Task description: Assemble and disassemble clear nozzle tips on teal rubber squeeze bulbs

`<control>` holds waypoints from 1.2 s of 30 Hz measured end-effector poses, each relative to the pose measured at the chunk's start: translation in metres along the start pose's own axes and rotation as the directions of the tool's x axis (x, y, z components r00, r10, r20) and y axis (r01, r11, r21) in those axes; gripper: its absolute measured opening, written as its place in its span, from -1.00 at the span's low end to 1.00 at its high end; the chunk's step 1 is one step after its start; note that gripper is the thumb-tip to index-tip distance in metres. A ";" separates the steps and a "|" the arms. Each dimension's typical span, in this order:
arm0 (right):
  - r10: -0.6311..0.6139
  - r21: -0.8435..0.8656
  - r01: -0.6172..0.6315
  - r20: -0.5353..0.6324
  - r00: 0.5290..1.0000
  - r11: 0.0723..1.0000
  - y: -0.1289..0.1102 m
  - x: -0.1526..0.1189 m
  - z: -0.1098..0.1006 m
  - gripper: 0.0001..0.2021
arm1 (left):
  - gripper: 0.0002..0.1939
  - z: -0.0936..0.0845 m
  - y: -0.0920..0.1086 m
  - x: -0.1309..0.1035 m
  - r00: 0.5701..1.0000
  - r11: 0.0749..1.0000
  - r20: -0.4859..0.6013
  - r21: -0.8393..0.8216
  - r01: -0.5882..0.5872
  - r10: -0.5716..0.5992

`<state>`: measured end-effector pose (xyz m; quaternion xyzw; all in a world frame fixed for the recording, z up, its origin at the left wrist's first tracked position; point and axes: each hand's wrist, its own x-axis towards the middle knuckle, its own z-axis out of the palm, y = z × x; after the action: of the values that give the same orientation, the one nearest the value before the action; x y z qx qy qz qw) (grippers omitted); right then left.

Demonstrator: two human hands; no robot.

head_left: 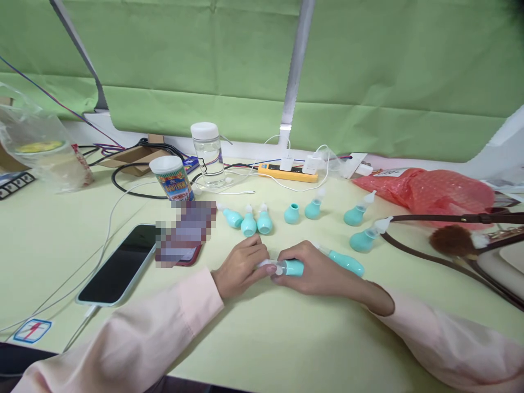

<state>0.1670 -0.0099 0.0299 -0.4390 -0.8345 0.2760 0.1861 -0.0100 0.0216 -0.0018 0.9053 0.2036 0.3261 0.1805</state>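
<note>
Both my hands meet near the table's middle on one small teal rubber bulb with a clear tip (289,267). My right hand (313,272) wraps the teal bulb end. My left hand (241,266) pinches the clear tip end. Just right of my right hand lies another teal bulb (347,262) on its side. Behind my hands stands a loose row of several more teal bulbs (256,221), one of them without a tip (291,213).
A black phone on a cable (118,265) lies at left, beside a blurred object. Behind stand a printed can (172,179), a clear bottle (208,153) and a yellow power strip (289,172). A red plastic bag (429,191) and a brown strap with a pom-pom (452,240) lie at right.
</note>
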 end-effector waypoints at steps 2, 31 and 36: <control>-0.019 0.064 0.017 0.031 0.999 0.998 0.000 0.001 0.000 -0.77 | -0.55 0.002 0.002 0.001 0.997 0.987 -0.036 -0.149 0.064 -0.070; 0.084 0.157 -0.080 -0.018 0.996 0.984 0.006 0.006 -0.010 -0.88 | -0.87 -0.004 -0.006 0.004 0.982 0.757 -0.062 0.629 0.176 -0.177; 0.160 0.310 -0.169 0.054 0.986 0.936 0.010 0.008 -0.007 -0.93 | -0.83 -0.002 -0.005 0.001 0.957 0.855 -0.200 0.512 -0.079 0.208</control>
<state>0.1731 0.0032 0.0298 -0.4683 -0.7429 0.4257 0.2182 -0.0119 0.0265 -0.0016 0.8856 0.2333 0.3858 -0.1113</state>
